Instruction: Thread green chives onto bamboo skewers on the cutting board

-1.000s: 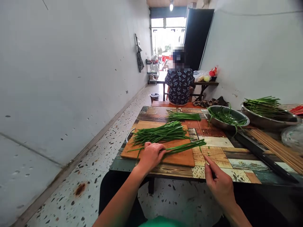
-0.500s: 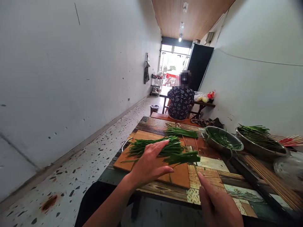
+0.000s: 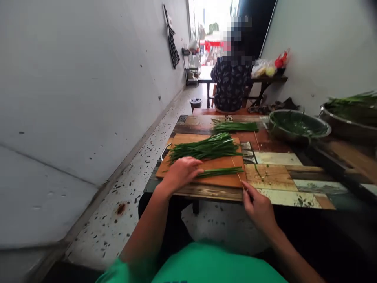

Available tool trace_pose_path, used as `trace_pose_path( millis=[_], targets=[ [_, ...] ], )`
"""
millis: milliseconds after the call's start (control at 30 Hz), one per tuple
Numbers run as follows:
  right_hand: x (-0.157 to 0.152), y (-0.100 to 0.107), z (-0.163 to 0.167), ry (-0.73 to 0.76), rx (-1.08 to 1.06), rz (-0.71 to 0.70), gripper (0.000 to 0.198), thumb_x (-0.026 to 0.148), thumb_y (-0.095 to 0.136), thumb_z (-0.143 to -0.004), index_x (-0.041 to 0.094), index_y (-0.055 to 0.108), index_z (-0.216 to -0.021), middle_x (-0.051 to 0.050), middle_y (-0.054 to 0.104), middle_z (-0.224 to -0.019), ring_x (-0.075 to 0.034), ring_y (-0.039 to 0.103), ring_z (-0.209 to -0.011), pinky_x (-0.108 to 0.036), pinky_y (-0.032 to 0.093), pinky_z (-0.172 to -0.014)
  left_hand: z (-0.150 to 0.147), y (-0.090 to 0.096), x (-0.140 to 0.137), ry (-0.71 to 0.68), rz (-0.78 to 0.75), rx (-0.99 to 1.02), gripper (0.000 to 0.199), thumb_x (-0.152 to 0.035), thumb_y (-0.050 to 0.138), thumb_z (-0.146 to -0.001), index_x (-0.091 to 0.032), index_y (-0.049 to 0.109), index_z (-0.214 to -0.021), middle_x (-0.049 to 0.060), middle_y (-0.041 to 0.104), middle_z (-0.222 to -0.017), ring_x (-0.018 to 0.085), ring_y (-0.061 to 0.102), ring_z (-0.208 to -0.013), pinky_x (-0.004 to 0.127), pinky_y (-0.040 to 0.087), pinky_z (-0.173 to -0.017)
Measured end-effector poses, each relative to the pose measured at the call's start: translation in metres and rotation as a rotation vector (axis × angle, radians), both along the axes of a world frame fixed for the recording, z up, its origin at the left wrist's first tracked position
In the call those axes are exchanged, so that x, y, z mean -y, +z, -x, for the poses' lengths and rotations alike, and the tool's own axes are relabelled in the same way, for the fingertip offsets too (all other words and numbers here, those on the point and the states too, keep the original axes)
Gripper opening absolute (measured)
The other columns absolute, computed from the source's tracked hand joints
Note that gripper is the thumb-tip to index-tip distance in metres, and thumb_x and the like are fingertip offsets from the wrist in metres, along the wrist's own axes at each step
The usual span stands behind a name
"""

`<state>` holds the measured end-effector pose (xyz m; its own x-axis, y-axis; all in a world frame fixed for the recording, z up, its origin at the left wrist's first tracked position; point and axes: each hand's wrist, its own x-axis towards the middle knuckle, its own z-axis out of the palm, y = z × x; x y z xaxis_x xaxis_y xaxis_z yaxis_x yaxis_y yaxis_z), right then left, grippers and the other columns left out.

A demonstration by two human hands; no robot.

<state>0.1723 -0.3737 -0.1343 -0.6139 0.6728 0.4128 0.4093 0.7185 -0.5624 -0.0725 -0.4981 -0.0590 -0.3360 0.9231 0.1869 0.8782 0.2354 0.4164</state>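
left hand (image 3: pixel 185 169) covers part of the green bundle (image 3: pixel 221 171) near the front edge of the cutting board (image 3: pixel 218 181); whether it grips, i can't tell. my right hand (image 3: pixel 259 203) pinches a thin, faint stick (image 3: pixel 239 177) by the front right corner.

cutting board (image 3: pixel 220 181): 1 | metal bowls (image 3: pixel 281 135): 2 | green bunches (image 3: pixel 206 148): 3 | knife (image 3: pixel 332 164): 1
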Motion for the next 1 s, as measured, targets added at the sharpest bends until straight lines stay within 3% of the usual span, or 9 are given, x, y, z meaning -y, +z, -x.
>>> trace_pose_path(
  millis=[167,367,533,767,900,1000],
  targets=[
    [-0.005,0.001,-0.006,0.026,0.042,0.109,0.039,0.025,0.042,-0.087,0.012,0.067,-0.113,-0.005,0.073,-0.07,-0.013,0.059,-0.043,-0.022,0.043,-0.04,-0.008,0.014,-0.04,0.085,-0.143,-0.146,0.017,-0.031,0.061,-0.085,-0.023,0.072,-0.095,0.006,0.067,-0.105,0.02,0.06,-0.101,0.036,0.041,-0.094],
    [-0.009,-0.003,-0.006,0.013,-0.026,0.095,0.036,0.025,0.043,-0.085,0.014,0.069,-0.109,-0.002,0.069,-0.062,-0.011,0.053,-0.039,-0.021,0.041,-0.04,-0.012,-0.001,-0.102,0.002,-0.1,-0.191,0.017,-0.029,0.061,-0.085,-0.024,0.072,-0.097,0.005,0.068,-0.099,0.02,0.058,-0.097,0.037,0.035,-0.09],
    [-0.013,-0.001,-0.009,0.032,-0.042,0.173,0.036,0.025,0.043,-0.086,0.011,0.069,-0.108,-0.003,0.069,-0.062,-0.011,0.053,-0.039,-0.022,0.04,-0.038,-0.014,-0.001,-0.137,0.135,-0.123,-0.234,0.019,-0.033,0.058,-0.087,-0.023,0.071,-0.096,0.006,0.068,-0.093,0.022,0.057,-0.098,0.038,0.033,-0.088],
    [-0.017,-0.002,-0.008,0.032,-0.046,0.159,0.036,0.025,0.044,-0.086,0.012,0.068,-0.11,-0.005,0.074,-0.074,-0.012,0.058,-0.044,-0.022,0.046,-0.042,-0.005,-0.003,-0.151,0.145,0.024,-0.301,0.014,-0.029,0.065,-0.081,-0.022,0.073,-0.091,0.008,0.068,-0.095,0.025,0.057,-0.1,0.04,0.034,-0.088],
    [-0.02,-0.004,-0.006,0.046,-0.063,0.123,0.035,0.023,0.045,-0.087,0.012,0.068,-0.11,-0.007,0.075,-0.084,-0.013,0.066,-0.054,-0.021,0.051,-0.05,0.003,0.0,-0.15,0.153,-0.003,-0.276,0.018,-0.028,0.057,-0.087,-0.021,0.072,-0.094,0.007,0.07,-0.095,0.023,0.06,-0.097,0.039,0.037,-0.09],
    [-0.02,-0.006,-0.007,0.042,-0.087,0.1,0.034,0.023,0.046,-0.088,0.012,0.068,-0.111,-0.007,0.075,-0.088,-0.013,0.067,-0.056,-0.02,0.052,-0.051,-0.001,0.004,-0.14,0.067,-0.068,-0.238,0.021,-0.027,0.054,-0.089,-0.02,0.072,-0.097,0.007,0.071,-0.098,0.02,0.062,-0.096,0.034,0.042,-0.088]
  ],
)
